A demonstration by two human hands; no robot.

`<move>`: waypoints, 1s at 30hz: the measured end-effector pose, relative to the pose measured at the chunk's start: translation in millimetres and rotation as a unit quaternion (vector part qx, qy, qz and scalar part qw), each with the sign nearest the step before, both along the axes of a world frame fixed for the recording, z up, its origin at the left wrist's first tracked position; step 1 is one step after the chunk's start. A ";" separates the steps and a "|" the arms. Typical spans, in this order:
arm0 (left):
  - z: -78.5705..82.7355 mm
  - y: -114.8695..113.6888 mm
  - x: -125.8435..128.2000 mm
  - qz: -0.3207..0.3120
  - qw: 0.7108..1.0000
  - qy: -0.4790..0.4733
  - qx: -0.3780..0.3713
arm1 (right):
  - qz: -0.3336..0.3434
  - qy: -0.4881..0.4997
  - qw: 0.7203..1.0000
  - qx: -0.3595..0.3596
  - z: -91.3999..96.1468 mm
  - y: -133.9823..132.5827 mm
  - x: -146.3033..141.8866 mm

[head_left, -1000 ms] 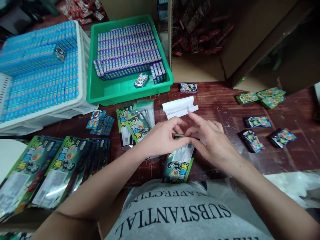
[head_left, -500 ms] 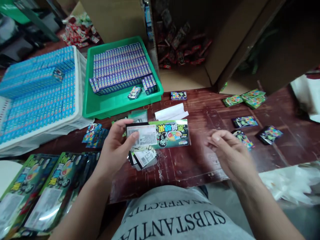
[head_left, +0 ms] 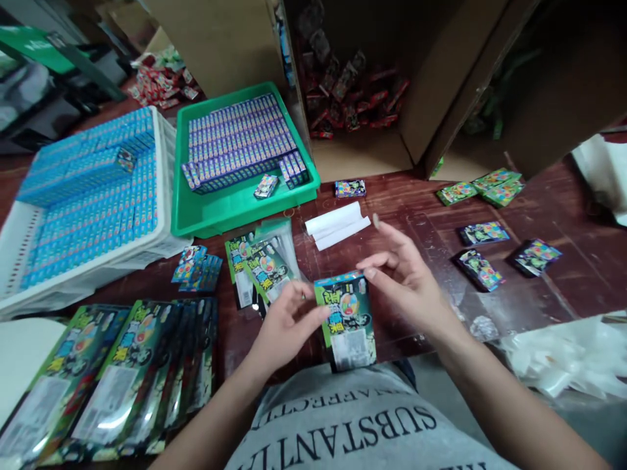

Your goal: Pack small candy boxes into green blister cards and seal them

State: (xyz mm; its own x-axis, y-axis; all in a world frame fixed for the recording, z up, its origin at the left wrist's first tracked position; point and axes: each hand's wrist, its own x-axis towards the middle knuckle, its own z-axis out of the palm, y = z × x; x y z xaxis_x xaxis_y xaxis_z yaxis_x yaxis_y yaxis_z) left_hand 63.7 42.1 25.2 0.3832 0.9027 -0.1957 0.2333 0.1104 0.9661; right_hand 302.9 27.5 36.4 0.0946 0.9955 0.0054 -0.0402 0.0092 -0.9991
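A green and black printed plastic pouch [head_left: 349, 310] with a white label stands upright in front of my body. Its left edge is pinched by my left hand [head_left: 291, 320]. My right hand [head_left: 406, 281] has thumb and finger closed on the pouch's top right corner, while another finger sticks up. Along the pouch's top runs a blue strip; whether anything is inside I cannot tell. More flat pouches [head_left: 267, 264] lie just left of my left hand. Right of my right hand are several small dark printed boxes [head_left: 480, 269].
A green tray [head_left: 223, 219] holds rows of purple boxes. Beside it stands a white crate [head_left: 166, 176] of blue boxes. Filled pouches [head_left: 112, 385] lie at left, and folded white paper [head_left: 337, 224] lies ahead. Cardboard boxes [head_left: 362, 153] stand behind; green packets [head_left: 497, 186] lie at right.
The pouch has turned from lying sideways to upright and come closer to my body. My right hand has moved left onto its top corner. The flat pouches on the table show more fully.
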 end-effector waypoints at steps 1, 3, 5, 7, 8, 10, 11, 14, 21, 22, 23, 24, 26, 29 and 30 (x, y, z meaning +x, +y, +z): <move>1.5 4.9 4.8 0.005 1.000 -0.016 0.019 | 0.025 -0.018 1.000 0.002 3.3 -0.9 0.8; 2.5 13.2 12.4 0.006 0.998 -0.043 0.038 | 0.041 -0.040 0.998 0.007 8.2 -3.1 3.5; 1.6 17.2 16.6 -0.036 0.998 -0.049 0.027 | 0.042 -0.051 0.998 -0.004 10.0 -4.5 7.3; 0.4 17.4 18.3 -0.075 0.996 -0.045 0.006 | 0.041 -0.056 0.997 -0.020 9.1 -4.1 11.1; -0.1 16.7 18.6 -0.087 0.995 -0.045 -0.004 | 0.039 -0.056 0.997 -0.026 8.1 -3.3 12.5; -1.1 15.4 18.8 -0.097 0.994 -0.048 -0.013 | 0.031 -0.059 0.997 -0.032 6.3 -1.7 14.4; -1.7 15.2 18.8 -0.093 0.994 -0.050 -0.010 | 0.030 -0.064 0.997 -0.030 6.0 -1.7 14.8; -3.7 16.0 17.6 -0.084 0.995 -0.057 0.003 | 0.045 -0.124 0.991 -0.001 8.3 -7.9 15.6; -0.4 20.6 15.8 -0.101 0.993 -0.057 -0.012 | 0.119 -0.329 0.933 0.081 25.5 -21.0 34.5; 1.9 20.6 17.4 -0.104 0.993 -0.047 -0.011 | 0.102 -0.316 0.940 0.082 29.0 -16.2 38.8; 4.5 20.3 19.3 -0.110 0.993 -0.035 -0.006 | 0.089 -0.301 0.946 0.081 32.7 -10.0 42.6; 7.1 19.7 21.5 -0.118 0.993 -0.022 0.004 | 0.092 -0.287 0.950 0.079 36.4 -3.0 45.8; 11.9 17.8 26.0 -0.132 0.991 0.011 0.036 | 0.160 -0.273 0.947 0.062 42.6 10.9 48.7; 16.5 14.4 31.1 -0.136 0.986 0.058 0.077 | 0.279 -0.291 0.915 0.021 43.9 24.1 44.3; 17.1 13.5 32.1 -0.135 0.985 0.066 0.086 | 0.288 -0.308 0.907 0.014 41.8 25.6 41.4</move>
State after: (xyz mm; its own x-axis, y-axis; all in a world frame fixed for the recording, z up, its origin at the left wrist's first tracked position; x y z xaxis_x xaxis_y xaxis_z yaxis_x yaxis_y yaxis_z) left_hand 95.8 55.6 42.3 0.5952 0.7956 -0.1128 0.3573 -0.1364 0.9240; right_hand 344.3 53.1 78.1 -0.4709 0.8772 -0.0937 0.5186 0.1894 -0.8338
